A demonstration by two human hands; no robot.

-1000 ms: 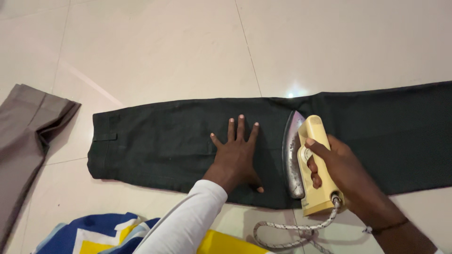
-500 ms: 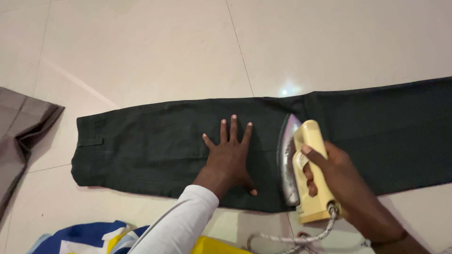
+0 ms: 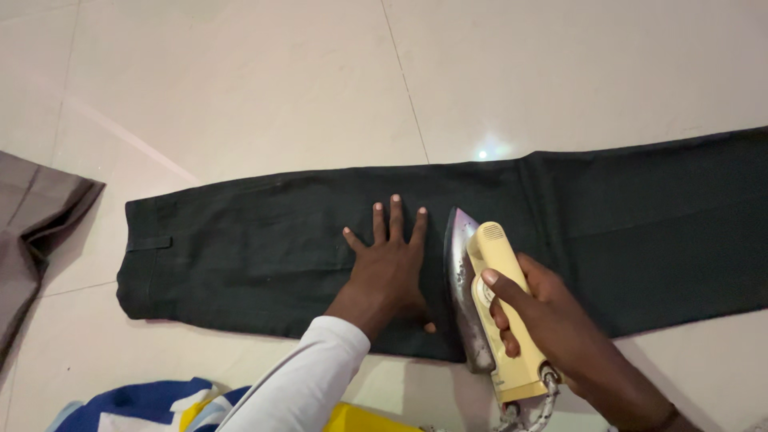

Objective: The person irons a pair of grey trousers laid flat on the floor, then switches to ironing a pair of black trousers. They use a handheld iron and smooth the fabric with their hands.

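**Ironing dark trousers on a tiled floor**

The right hand (image 3: 552,332) is closed around the handle of a cream electric iron (image 3: 492,308), tilted so its metal soleplate shows, on dark green trousers (image 3: 264,240). Just beside it, the left hand (image 3: 388,268) lies flat with fingers spread, apparently pinning the cloth smooth. Grey fabric (image 3: 32,224) lies at left; a blue-and-yellow cloth (image 3: 152,404) sits nearest the viewer.
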